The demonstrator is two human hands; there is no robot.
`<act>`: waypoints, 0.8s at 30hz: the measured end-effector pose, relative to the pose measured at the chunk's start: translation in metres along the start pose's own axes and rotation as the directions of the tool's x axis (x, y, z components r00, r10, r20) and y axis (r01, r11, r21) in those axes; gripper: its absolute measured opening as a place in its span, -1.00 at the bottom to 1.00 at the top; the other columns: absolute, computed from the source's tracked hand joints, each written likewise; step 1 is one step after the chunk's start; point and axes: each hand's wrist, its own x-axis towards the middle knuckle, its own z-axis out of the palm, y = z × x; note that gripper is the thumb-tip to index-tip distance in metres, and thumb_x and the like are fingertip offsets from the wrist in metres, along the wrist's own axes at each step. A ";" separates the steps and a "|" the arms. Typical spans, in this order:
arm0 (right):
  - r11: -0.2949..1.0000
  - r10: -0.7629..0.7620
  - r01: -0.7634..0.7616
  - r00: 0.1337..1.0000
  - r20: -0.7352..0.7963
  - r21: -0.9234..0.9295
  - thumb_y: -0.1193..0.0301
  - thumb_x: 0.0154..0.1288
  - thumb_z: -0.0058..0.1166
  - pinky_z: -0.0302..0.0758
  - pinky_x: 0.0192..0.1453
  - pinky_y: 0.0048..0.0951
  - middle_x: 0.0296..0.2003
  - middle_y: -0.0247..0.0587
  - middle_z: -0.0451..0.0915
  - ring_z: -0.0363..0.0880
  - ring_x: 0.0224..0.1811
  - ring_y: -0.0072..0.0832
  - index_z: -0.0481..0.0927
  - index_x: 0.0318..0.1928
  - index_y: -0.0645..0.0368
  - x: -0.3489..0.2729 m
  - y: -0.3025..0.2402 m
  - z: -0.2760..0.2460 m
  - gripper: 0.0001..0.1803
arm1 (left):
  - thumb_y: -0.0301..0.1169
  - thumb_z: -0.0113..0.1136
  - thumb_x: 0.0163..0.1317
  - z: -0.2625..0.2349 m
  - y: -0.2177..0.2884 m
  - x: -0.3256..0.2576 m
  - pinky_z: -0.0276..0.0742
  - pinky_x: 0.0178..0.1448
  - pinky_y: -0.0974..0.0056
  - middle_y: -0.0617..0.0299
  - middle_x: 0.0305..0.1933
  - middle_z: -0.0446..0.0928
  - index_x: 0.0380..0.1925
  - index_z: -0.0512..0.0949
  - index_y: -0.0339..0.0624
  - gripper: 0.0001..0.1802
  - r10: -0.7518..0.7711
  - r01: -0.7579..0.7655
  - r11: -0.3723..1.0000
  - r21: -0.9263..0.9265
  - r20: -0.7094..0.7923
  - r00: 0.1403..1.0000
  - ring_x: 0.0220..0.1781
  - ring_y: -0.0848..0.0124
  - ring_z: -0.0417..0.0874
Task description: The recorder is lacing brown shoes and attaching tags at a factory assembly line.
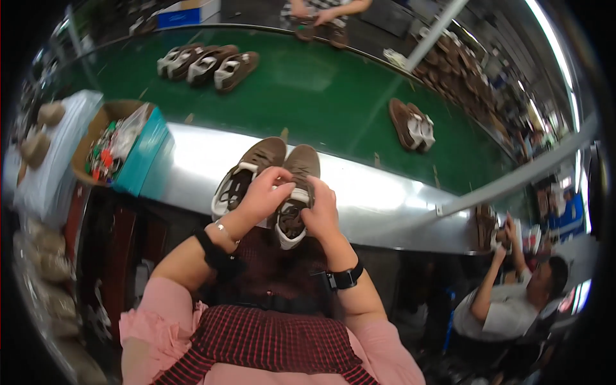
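Note:
A pair of brown-and-white lace-up shoes lies side by side in front of me, toes pointing away, across the edge of a metal ledge. Both hands are at the right-hand shoe [303, 165]. My left hand [264, 194] has its fingers bent and closed at the tongue, just below the laces; what the fingertips pinch is partly hidden. My right hand [323, 208] grips the same shoe along its right side, thumb near the opening. Dark filling shows inside this shoe. The left-hand shoe [262, 154] stands untouched beside it, next to my left wrist.
Beyond the metal ledge [366, 186] runs a green conveyor belt [308, 83] carrying several more shoes [234, 70] and another pair [410, 125]. At left is a teal-sided box [149, 154] of small items. A metal post [513, 179] slants at right. Co-workers handle shoes opposite and at right.

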 end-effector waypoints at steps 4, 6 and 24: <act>0.989 -0.094 0.085 0.993 -0.068 -0.124 0.64 -0.11 -0.02 0.32 0.17 -0.11 0.01 0.04 0.48 0.39 0.07 0.02 0.39 0.10 0.20 -0.005 0.010 -0.012 -0.39 | -0.54 0.01 -0.03 0.045 -0.011 0.018 0.45 -0.03 0.05 0.03 -0.27 0.53 -0.38 0.57 -0.22 -0.81 0.328 -0.322 0.833 0.450 0.067 0.942 -0.16 0.02 0.51; 0.990 -0.069 0.058 0.994 -0.080 -0.131 0.61 -0.10 0.02 0.33 0.12 -0.13 -0.04 -0.01 0.51 0.41 0.00 -0.01 0.43 0.06 0.20 -0.007 0.003 -0.017 -0.44 | -0.56 -0.03 0.01 0.055 -0.002 0.009 0.45 -0.04 0.03 0.12 -0.24 0.50 -0.36 0.55 -0.14 -0.79 0.334 -0.328 0.824 0.461 0.072 0.940 -0.13 0.06 0.49; 0.989 -0.037 0.059 0.986 -0.161 0.135 0.54 -0.11 0.03 0.29 0.21 -0.22 -0.05 -0.07 0.51 0.42 0.06 -0.11 0.51 -0.07 0.17 -0.011 0.038 -0.017 -0.55 | -0.47 0.21 0.01 0.028 -0.002 -0.025 0.43 0.10 0.11 -0.06 -0.04 0.44 -0.21 0.49 -0.31 -0.70 0.490 -0.442 0.763 0.471 0.025 0.872 0.03 -0.01 0.47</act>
